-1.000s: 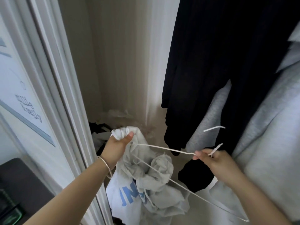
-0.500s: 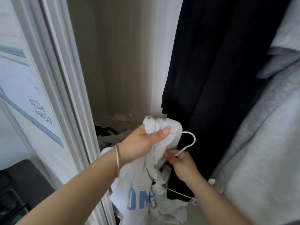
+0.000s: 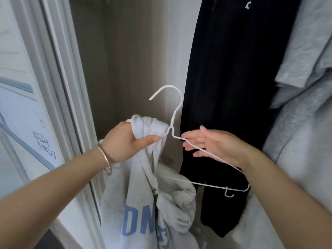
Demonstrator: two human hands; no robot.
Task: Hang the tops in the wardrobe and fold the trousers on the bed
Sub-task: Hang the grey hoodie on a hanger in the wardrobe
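Two hands work before the open wardrobe [image 3: 125, 60]. Left hand [image 3: 125, 141] grips a bunched grey sweatshirt [image 3: 143, 203] at the neck of a white wire hanger [image 3: 179, 112]. Right hand [image 3: 213, 142], fingers straight, touches the hanger's sloping arm, beside hanging black [image 3: 233, 87] and grey garments [image 3: 305, 105].

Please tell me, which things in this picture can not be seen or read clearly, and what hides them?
Head view only:
- Wardrobe rail: above the top edge, out of view.
- Blue lettering on the white top: partly lost in folds and cut by the bottom edge.
- Left shoulder of the hanger: buried in the fabric the left hand grips.
- Right hand: fingers straight against the wire.
- Black garment: its own hanger out of view.
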